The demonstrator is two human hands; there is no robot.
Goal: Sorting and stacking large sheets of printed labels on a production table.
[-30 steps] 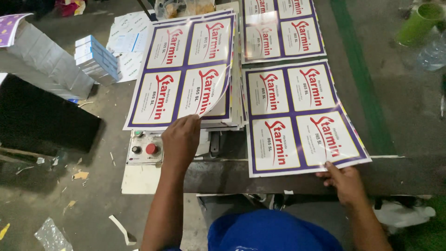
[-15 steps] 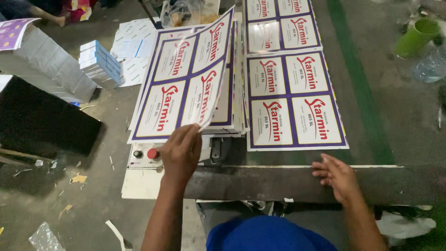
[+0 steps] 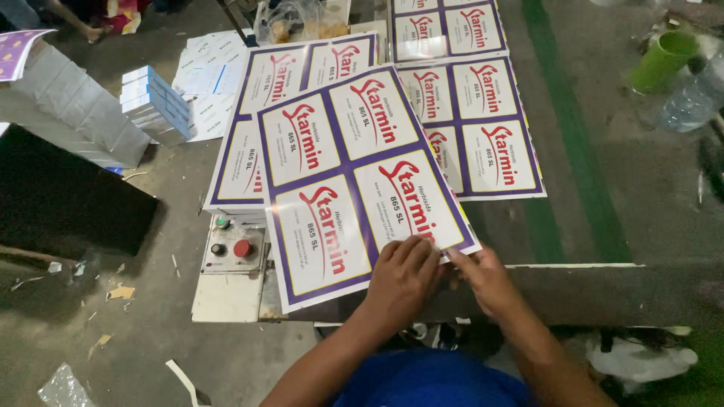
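Two hands grip one printed sheet at the near edge of a dark work table.

The left hand point(image 3: 403, 275) and the right hand point(image 3: 486, 279) both pinch the lower edge of the label sheet point(image 3: 354, 177), which carries four labels. Beside it sits a control box point(image 3: 232, 264) with three buttons. Farther lie two sheet piles, one green cup point(image 3: 664, 60), one plastic bottle point(image 3: 694, 102) and a dirty concrete floor point(image 3: 90, 332).
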